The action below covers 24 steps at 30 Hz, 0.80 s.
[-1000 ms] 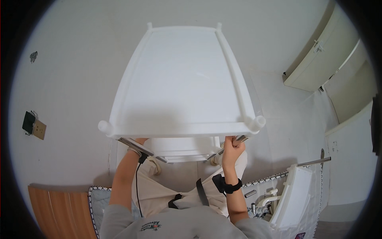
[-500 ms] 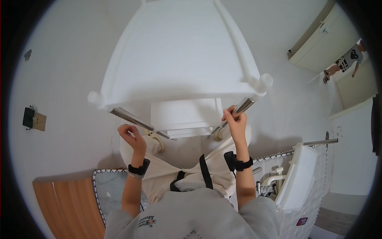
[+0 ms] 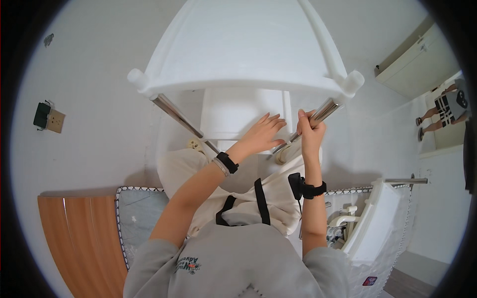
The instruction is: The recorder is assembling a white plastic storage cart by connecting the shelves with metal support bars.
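Head view: on the white rack point(image 3: 248, 49) at twelve o'clock, the right chrome pole point(image 3: 328, 110) at two o'clock is clasped by the right grip point(image 3: 311, 130) and best held straight, the left grip point(image 3: 263, 134) spread, empty.

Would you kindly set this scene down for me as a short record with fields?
Main item: white rack with an upper shelf and a lower shelf
Supports: left metal post and right metal post, both below the upper shelf
Right hand: closed around the right metal post
Left hand: open, fingers spread, in front of the lower shelf; contact unclear
Lower left: brown panel
Lower right: white panel, white curved fitting
Far right: another person, standing
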Motion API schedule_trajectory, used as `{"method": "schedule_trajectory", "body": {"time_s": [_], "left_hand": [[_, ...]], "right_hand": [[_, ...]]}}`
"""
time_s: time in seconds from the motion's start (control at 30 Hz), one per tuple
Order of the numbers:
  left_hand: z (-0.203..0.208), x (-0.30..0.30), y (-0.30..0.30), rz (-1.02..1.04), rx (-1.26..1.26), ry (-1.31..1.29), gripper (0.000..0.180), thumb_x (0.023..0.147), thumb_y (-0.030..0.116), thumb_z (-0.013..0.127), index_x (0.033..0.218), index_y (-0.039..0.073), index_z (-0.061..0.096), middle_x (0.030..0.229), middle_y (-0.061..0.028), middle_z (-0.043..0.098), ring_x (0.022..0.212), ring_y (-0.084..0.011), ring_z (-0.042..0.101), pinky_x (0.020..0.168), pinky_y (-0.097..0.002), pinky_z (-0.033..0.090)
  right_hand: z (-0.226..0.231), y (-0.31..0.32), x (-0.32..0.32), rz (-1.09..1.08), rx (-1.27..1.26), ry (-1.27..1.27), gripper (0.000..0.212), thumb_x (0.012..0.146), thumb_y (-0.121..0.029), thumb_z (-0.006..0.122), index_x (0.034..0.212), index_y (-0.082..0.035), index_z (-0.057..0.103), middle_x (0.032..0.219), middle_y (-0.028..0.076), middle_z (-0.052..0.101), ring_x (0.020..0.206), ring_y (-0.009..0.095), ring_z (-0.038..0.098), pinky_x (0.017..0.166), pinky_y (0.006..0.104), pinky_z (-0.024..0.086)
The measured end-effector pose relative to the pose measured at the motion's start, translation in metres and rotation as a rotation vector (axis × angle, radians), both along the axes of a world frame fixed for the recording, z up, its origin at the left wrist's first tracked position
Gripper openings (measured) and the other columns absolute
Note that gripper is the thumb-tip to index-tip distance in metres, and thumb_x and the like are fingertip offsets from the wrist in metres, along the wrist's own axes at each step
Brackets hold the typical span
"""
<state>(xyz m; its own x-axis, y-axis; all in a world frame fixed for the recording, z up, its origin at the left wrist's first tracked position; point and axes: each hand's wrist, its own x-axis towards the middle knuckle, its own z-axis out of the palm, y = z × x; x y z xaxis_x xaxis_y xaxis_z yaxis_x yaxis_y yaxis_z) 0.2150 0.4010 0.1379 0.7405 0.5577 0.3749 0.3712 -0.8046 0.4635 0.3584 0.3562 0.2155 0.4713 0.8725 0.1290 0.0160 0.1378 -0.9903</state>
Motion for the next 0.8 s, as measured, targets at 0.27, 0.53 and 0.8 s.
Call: {"method": "schedule_trajectory", "body": {"time_s": [0.27,0.53,0.8], "left_hand": [[-0.022,0.006,0.003,0.012,-0.353,0.100,0.057,0.079,0.036,0.063,0.125,0.006,0.046,0.127,-0.0138,0.049,0.125,-0.0286,0.039,0.107,-0.0436,0.026],[-0.026,0.010,0.001,-0.040,-0.220,0.077,0.062,0.077,0.035,0.065,0.126,0.004,0.044,0.130,-0.0109,0.047,0.126,-0.0289,0.037,0.108,-0.0449,0.025],[-0.027,0.009,-0.003,-0.031,-0.181,0.090,0.058,0.079,0.032,0.063,0.126,0.005,0.044,0.132,-0.0095,0.046,0.127,-0.0277,0.037,0.108,-0.0445,0.025]], "right_hand": [[-0.006,0.007,-0.001,-0.085,0.153,0.031,0.034,0.081,-0.008,0.064,0.055,-0.005,0.042,0.051,-0.005,0.039,0.048,0.004,0.032,0.044,0.0222,0.026],[-0.013,0.014,-0.003,-0.124,0.130,0.007,0.031,0.083,-0.006,0.060,0.058,-0.006,0.041,0.049,-0.003,0.039,0.044,0.004,0.033,0.041,0.0215,0.025],[-0.022,0.008,0.001,-0.079,0.096,0.068,0.027,0.083,-0.007,0.062,0.060,-0.004,0.047,0.052,-0.004,0.042,0.047,0.004,0.035,0.043,0.0223,0.027]]}}
